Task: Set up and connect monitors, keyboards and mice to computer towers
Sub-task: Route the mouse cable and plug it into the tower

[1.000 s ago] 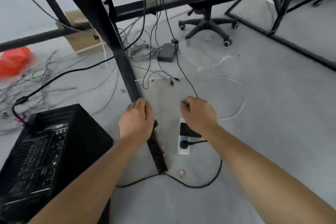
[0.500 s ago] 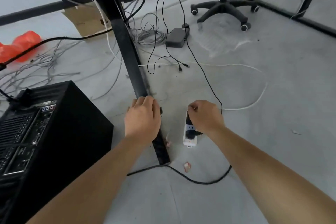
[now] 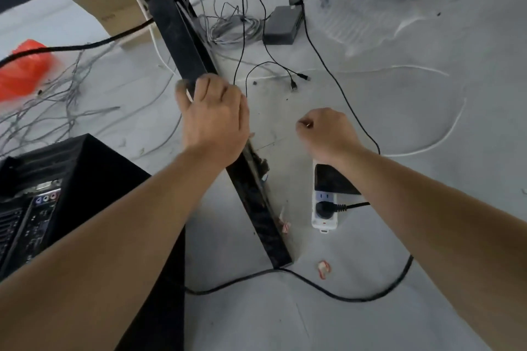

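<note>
Moved: right hand (image 3: pixel 328 131) lifted off the power strip (image 3: pixel 325 221), now just above it at frame centre; left hand (image 3: pixel 214 120) unchanged on the desk leg (image 3: pixel 182 37). Left fingers wrapped over the leg; right fingers curled tight, contents not discernible. Computer tower (image 3: pixel 85 179), lower left, rear panel toward the camera: likely heavy, rigid; lift by case edges, not the ports. Thin black cable (image 3: pixel 323 64), right of centre: light, limp; best taken at its plug, not mid-run.

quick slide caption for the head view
Left hand grips the desk leg; right hand curled near a white power strip, tower at left.
</note>
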Available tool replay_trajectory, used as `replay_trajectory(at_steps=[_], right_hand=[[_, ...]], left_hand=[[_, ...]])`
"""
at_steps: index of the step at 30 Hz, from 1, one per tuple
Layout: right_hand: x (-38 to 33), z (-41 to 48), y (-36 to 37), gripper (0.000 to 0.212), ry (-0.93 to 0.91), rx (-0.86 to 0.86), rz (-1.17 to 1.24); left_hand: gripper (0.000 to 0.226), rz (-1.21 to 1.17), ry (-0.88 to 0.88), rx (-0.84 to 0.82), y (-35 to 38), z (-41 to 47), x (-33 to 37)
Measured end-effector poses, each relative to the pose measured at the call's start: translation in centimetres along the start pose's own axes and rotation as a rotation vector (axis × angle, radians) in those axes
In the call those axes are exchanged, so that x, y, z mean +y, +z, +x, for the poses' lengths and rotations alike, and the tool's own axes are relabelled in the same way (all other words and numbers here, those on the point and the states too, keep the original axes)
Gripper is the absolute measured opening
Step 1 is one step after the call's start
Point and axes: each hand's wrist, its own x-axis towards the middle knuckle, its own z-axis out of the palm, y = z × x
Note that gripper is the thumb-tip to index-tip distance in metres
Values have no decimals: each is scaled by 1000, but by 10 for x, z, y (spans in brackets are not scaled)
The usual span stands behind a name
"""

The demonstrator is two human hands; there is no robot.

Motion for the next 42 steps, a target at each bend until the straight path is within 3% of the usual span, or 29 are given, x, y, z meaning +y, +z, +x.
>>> replay_trajectory(at_steps=[4,10,16,24,28,30,36,42], right_hand=[[-9,21,15,27,53,-4,-56],[6,13,24,27,86,-49,-132],[42,13,14,26,148,-74,-121],[46,32,8,28,109,-210,-104],[53,69,28,27,67,-216,-100],[55,88,40,26,24,-214,-154],[72,127,55,29,15,-204,-204],[77,162,63,26,18,-137,-226]], left_hand=[[53,69,43,-146,19,27,-10],[63,85,93,-68,33,24,-12],[54,101,70,-77,32,24,-7],[43,373,9,-341,14,25,9],[49,539,226,-493,35,15,35],[49,406,216,-612,53,4,50],[47,-130,-222,-883,119,1,86],[57,-233,-199,-957,167,14,90]])
